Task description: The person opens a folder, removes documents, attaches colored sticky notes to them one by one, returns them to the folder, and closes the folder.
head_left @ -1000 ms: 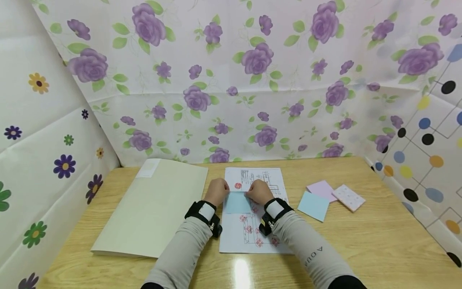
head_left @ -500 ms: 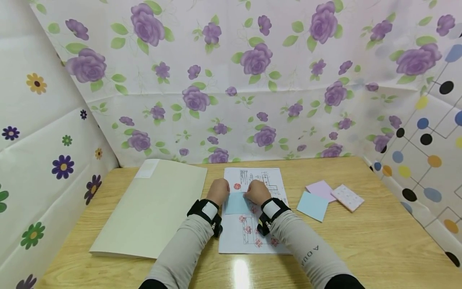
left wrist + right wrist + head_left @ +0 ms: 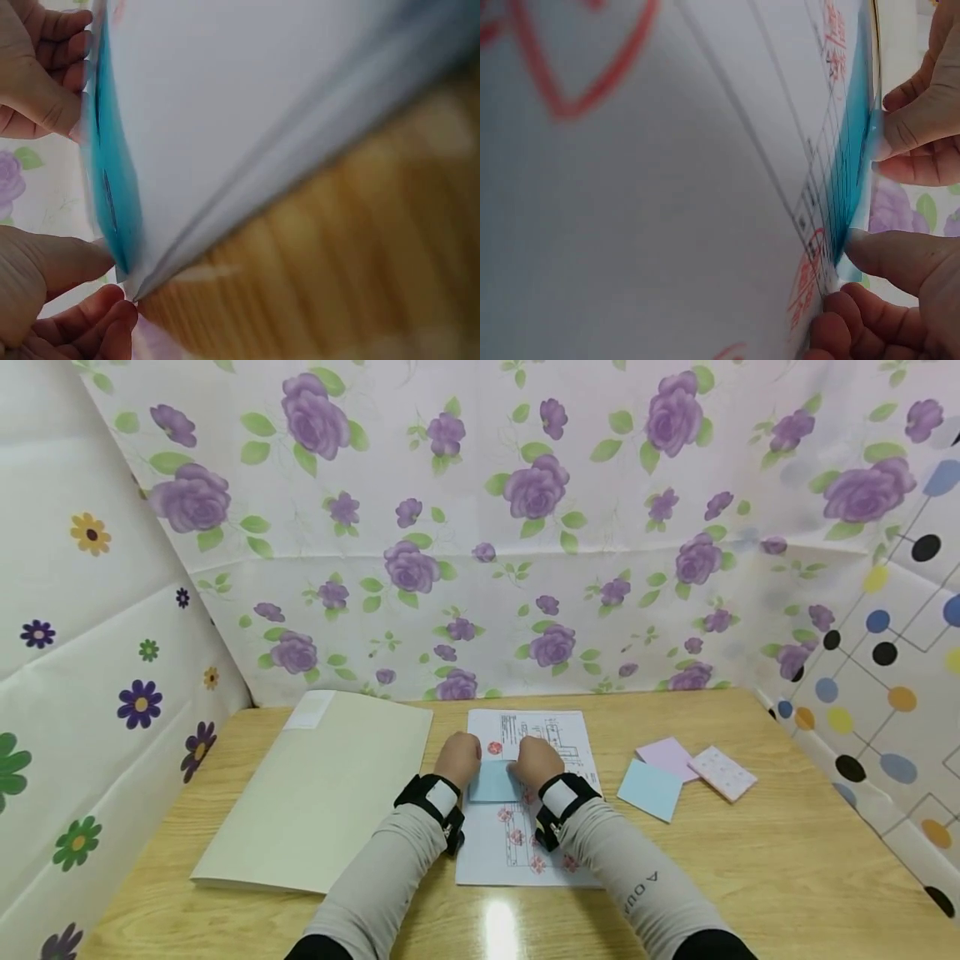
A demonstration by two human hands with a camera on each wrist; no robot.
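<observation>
A light blue sticky note (image 3: 493, 783) lies low over a printed technical drawing (image 3: 487, 852) with red stamp marks, in the middle of the table in the head view. The left hand (image 3: 458, 759) pinches the note's left side near its far corner. At the right side the right hand (image 3: 537, 762) pinches it the same way. In the left wrist view the left thumb (image 3: 79, 259) meets the blue edge, with the other fingers curled below. The right thumb (image 3: 892, 255) presses at the note's edge in the right wrist view, fingers folded beneath.
A large cream folder (image 3: 322, 793) with a white label lies left of the drawing. To the right are another blue note (image 3: 651, 789), a lilac note (image 3: 666, 756) and a small patterned pad (image 3: 723, 773). Flowered cloth (image 3: 480, 527) hangs behind the table.
The head view has shifted slightly. Both hands keep their hold and have tilted a little, with the knuckles more upright. The blue note shows slightly shorter from far edge to near edge.
</observation>
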